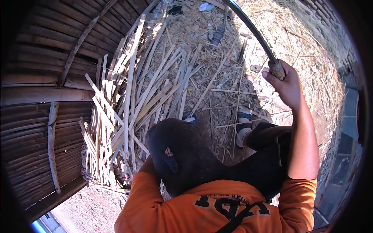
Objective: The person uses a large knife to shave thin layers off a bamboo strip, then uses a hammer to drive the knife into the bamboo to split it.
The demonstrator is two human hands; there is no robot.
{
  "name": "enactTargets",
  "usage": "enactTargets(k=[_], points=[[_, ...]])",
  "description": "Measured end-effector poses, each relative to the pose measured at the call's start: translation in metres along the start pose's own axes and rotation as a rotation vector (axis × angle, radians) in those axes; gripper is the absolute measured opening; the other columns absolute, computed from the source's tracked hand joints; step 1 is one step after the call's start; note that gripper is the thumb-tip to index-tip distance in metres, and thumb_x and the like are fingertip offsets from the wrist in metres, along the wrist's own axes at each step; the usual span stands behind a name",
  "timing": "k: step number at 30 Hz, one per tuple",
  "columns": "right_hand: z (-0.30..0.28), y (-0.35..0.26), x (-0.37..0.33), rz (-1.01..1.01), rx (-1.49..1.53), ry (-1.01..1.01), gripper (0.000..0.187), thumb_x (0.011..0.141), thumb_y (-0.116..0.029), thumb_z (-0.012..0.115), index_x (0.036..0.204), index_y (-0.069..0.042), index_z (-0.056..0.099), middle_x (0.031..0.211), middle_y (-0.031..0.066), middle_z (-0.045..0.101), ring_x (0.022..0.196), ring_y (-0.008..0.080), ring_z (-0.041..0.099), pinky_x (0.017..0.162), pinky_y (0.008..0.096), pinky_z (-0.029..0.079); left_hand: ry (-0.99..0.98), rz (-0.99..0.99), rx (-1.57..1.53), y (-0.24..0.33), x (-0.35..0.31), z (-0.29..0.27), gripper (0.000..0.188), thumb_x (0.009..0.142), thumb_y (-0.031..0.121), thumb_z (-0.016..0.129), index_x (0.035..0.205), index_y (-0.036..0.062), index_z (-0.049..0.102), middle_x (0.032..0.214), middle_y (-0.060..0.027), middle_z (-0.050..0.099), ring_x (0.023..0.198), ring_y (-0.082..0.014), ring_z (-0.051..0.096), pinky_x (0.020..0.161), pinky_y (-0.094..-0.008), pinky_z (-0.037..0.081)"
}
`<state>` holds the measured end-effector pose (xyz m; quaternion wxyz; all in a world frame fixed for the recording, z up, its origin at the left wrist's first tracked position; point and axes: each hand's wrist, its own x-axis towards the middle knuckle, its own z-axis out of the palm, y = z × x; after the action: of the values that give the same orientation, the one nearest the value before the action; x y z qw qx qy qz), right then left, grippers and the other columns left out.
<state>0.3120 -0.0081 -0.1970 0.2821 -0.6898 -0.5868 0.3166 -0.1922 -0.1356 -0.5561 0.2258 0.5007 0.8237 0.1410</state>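
Note:
Raised at the upper right, my right hand [289, 86] is closed around the wooden handle of a machete [254, 29]. Its long, dark, slightly curved blade points up and left, and the tip runs out of the picture's top edge. The thumb lies along the handle. My left forearm [148, 167] goes down behind my bent left knee, which hides the left hand. Just beyond that knee lies a heap of split bamboo strips [134, 89], crossing one another at many angles.
A bamboo-slat wall [46, 128] with poles closes off the left side. Straw and thin slivers litter the ground [311, 93]. A dark ribbed cylinder [217, 35] and a hammer-like tool [244, 43] lie farther out. A brick wall [330, 23] stands at the far right.

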Motion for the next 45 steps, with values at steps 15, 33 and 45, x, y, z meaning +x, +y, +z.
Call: enactTargets(k=[15,33,45], points=[[-0.001,0.008,-0.006,-0.026,0.032,-0.004,0.031,0.087,-0.022,0.08,0.105,0.0,0.066,0.086,0.0017,0.066,0.079,0.0097,0.056,0.073,0.0278,0.045,0.122,0.3,0.596,0.047,0.066,-0.057,0.043,0.092,0.024,0.063,0.133,0.0161,0.054,0.134,-0.0106,0.051,0.125,-0.033,0.052,0.099,-0.0506,0.045],[0.009,0.005,-0.006,-0.035,-0.011,-0.049,0.027,0.088,-0.021,0.08,0.101,-0.002,0.067,0.078,-0.0019,0.057,0.074,0.0087,0.049,0.069,0.0284,0.043,-0.034,0.302,0.753,0.051,0.086,-0.102,0.058,0.091,0.021,0.061,0.146,0.0203,0.042,0.13,-0.0116,0.058,0.115,-0.0331,0.062,0.095,-0.0513,0.049],[0.003,-0.013,-0.009,-0.091,0.035,-0.049,0.028,0.087,-0.022,0.079,0.101,-0.002,0.067,0.077,0.0004,0.059,0.073,0.0101,0.051,0.068,0.0295,0.044,0.701,0.789,0.187,0.138,0.114,-0.221,0.026,0.1,0.015,0.057,0.121,-0.0001,0.055,0.121,-0.0165,0.061,0.102,-0.0363,0.063,0.092,-0.0505,0.047]])
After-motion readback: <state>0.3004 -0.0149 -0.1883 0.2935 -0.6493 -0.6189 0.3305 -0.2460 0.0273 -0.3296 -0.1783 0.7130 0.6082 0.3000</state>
